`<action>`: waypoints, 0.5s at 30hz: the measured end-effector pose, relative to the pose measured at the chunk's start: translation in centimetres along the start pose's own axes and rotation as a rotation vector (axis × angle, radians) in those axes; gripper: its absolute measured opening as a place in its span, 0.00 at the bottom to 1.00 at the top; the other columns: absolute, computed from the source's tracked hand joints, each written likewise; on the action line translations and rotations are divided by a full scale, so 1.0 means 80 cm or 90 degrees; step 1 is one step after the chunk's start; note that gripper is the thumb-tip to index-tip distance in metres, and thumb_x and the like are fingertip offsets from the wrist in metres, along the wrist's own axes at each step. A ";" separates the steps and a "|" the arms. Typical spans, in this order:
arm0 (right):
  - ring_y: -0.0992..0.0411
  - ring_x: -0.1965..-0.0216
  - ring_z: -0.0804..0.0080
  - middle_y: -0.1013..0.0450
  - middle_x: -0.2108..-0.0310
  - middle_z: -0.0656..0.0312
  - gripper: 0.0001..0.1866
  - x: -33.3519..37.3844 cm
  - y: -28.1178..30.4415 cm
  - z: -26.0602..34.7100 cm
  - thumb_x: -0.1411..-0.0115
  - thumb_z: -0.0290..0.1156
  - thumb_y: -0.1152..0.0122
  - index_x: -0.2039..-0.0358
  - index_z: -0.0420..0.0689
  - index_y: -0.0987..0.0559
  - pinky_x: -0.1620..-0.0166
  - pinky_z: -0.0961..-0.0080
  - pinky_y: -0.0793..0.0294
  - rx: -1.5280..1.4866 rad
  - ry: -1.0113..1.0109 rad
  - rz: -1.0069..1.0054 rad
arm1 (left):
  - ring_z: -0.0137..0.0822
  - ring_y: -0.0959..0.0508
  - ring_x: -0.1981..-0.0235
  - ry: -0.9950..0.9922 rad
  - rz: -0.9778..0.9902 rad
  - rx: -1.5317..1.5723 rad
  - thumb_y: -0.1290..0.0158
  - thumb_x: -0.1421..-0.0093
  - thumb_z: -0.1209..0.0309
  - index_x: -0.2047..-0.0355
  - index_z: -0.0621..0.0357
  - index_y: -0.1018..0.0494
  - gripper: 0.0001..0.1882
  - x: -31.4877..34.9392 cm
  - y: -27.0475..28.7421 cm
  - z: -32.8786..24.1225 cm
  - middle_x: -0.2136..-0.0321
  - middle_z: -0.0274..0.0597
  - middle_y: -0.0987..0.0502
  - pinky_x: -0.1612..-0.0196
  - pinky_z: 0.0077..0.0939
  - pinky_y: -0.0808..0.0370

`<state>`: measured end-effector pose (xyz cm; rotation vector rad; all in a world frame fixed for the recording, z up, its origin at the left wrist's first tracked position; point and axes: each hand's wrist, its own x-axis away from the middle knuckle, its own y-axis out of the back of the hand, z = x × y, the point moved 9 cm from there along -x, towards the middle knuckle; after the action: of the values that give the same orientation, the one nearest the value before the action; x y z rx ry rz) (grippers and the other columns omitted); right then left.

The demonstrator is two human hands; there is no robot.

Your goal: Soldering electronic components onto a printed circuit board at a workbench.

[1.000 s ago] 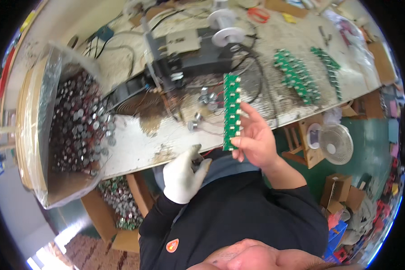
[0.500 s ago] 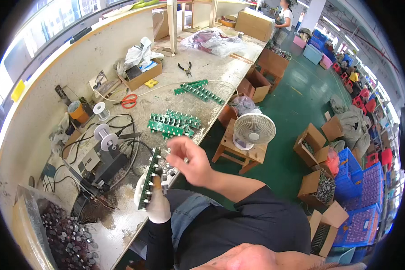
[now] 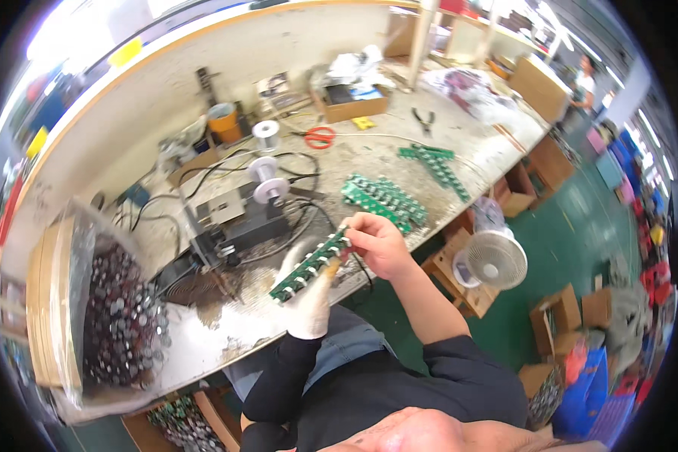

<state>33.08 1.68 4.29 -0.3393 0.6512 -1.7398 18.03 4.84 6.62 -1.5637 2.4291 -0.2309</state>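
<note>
In the head view, the green circuit board (image 3: 306,270) is just off the centre, toward 7 o'clock, over the near part of the desk (image 3: 196,330). The white-gloved left hand (image 3: 309,305) is clamped around it; the bare right hand (image 3: 378,245) pinches its upper end. From it, more green boards (image 3: 380,200) lie at 2 o'clock, two white spools (image 3: 271,190) stand at 11.

We can pass left of our left hand (image 3: 306,309) over bench (image 3: 192,333); beyond, the machine (image 3: 258,230) blocks us, and boards (image 3: 386,202) crowd past our right hand (image 3: 378,247).
</note>
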 end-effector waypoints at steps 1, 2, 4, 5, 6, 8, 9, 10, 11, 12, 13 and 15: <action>0.26 0.72 0.74 0.26 0.72 0.63 0.02 -0.002 0.000 -0.005 0.40 0.23 0.42 0.69 0.40 0.25 0.67 0.76 0.25 -0.003 -0.013 -0.006 | 0.27 0.25 0.62 0.035 0.008 0.048 0.38 0.46 0.73 0.54 0.64 0.29 0.20 -0.003 0.003 0.018 0.63 0.39 0.23 0.60 0.20 0.27; 0.27 0.74 0.74 0.26 0.72 0.62 0.03 -0.007 0.000 -0.010 0.39 0.25 0.43 0.70 0.40 0.26 0.69 0.76 0.26 -0.011 -0.016 0.009 | 0.25 0.25 0.64 0.046 -0.003 0.057 0.39 0.45 0.72 0.56 0.63 0.28 0.17 -0.001 0.006 0.026 0.64 0.37 0.23 0.61 0.20 0.28; 0.28 0.75 0.74 0.26 0.73 0.61 0.04 -0.015 0.000 -0.023 0.38 0.27 0.45 0.70 0.41 0.26 0.70 0.77 0.27 -0.105 -0.086 0.035 | 0.24 0.25 0.65 0.092 0.006 0.085 0.40 0.43 0.72 0.60 0.63 0.24 0.12 -0.008 0.007 0.043 0.67 0.35 0.22 0.63 0.18 0.28; 0.28 0.76 0.74 0.26 0.73 0.61 0.06 -0.020 0.008 -0.039 0.37 0.29 0.47 0.69 0.42 0.26 0.71 0.78 0.28 -0.130 -0.119 0.019 | 0.24 0.24 0.66 0.126 0.001 0.097 0.41 0.43 0.72 0.61 0.63 0.23 0.10 -0.010 0.009 0.050 0.68 0.35 0.21 0.63 0.18 0.28; 0.29 0.76 0.74 0.26 0.73 0.62 0.05 -0.024 0.008 -0.051 0.37 0.30 0.47 0.67 0.43 0.26 0.70 0.78 0.28 -0.178 -0.157 0.019 | 0.26 0.22 0.69 0.127 -0.013 0.152 0.43 0.42 0.75 0.62 0.64 0.23 0.09 -0.018 0.008 0.055 0.69 0.38 0.20 0.65 0.19 0.27; 0.30 0.75 0.76 0.26 0.71 0.64 0.06 -0.024 0.011 -0.076 0.36 0.32 0.50 0.63 0.46 0.26 0.70 0.80 0.29 -0.292 -0.248 -0.031 | 0.28 0.21 0.71 0.207 -0.004 0.341 0.45 0.41 0.77 0.61 0.65 0.23 0.08 -0.023 0.000 0.068 0.69 0.40 0.20 0.67 0.20 0.25; 0.30 0.74 0.76 0.26 0.70 0.64 0.07 -0.026 0.013 -0.081 0.36 0.33 0.50 0.62 0.46 0.26 0.70 0.81 0.30 -0.309 -0.258 -0.023 | 0.28 0.20 0.72 0.223 -0.017 0.364 0.46 0.41 0.78 0.62 0.67 0.23 0.08 -0.026 -0.001 0.075 0.68 0.41 0.20 0.68 0.20 0.24; 0.30 0.73 0.76 0.26 0.70 0.65 0.07 -0.028 0.014 -0.085 0.36 0.33 0.50 0.61 0.47 0.26 0.70 0.81 0.30 -0.327 -0.268 -0.016 | 0.28 0.21 0.72 0.205 -0.036 0.347 0.46 0.41 0.78 0.62 0.67 0.23 0.08 -0.028 0.000 0.076 0.69 0.40 0.20 0.69 0.20 0.24; 0.31 0.72 0.76 0.27 0.69 0.64 0.09 -0.031 0.021 -0.086 0.35 0.35 0.50 0.60 0.46 0.26 0.67 0.80 0.30 -0.318 -0.221 -0.038 | 0.27 0.21 0.72 0.188 -0.054 0.330 0.46 0.41 0.77 0.61 0.67 0.23 0.08 -0.029 0.002 0.078 0.69 0.40 0.20 0.69 0.19 0.24; 0.30 0.71 0.75 0.26 0.68 0.64 0.10 -0.032 0.012 -0.082 0.35 0.36 0.50 0.60 0.45 0.26 0.65 0.79 0.31 -0.292 -0.214 -0.042 | 0.26 0.21 0.71 0.201 -0.061 0.312 0.45 0.42 0.76 0.62 0.66 0.23 0.08 -0.029 0.005 0.089 0.70 0.39 0.20 0.68 0.19 0.26; 0.30 0.70 0.74 0.26 0.68 0.64 0.11 -0.032 0.003 -0.079 0.35 0.37 0.50 0.61 0.43 0.25 0.63 0.78 0.31 -0.265 -0.206 -0.047 | 0.25 0.22 0.71 0.136 -0.083 0.205 0.44 0.42 0.76 0.63 0.65 0.22 0.08 -0.029 0.017 0.086 0.70 0.38 0.20 0.68 0.18 0.27; 0.29 0.68 0.73 0.26 0.67 0.63 0.11 -0.037 0.014 -0.082 0.34 0.36 0.49 0.62 0.41 0.25 0.61 0.77 0.31 -0.173 -0.116 -0.055 | 0.24 0.23 0.69 0.080 -0.105 0.154 0.44 0.43 0.76 0.63 0.63 0.21 0.07 -0.025 0.024 0.078 0.69 0.37 0.20 0.66 0.18 0.28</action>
<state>31.18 5.96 -1.28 -0.7150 0.7489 -1.6795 18.96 7.44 0.37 -1.6817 2.2589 -0.6467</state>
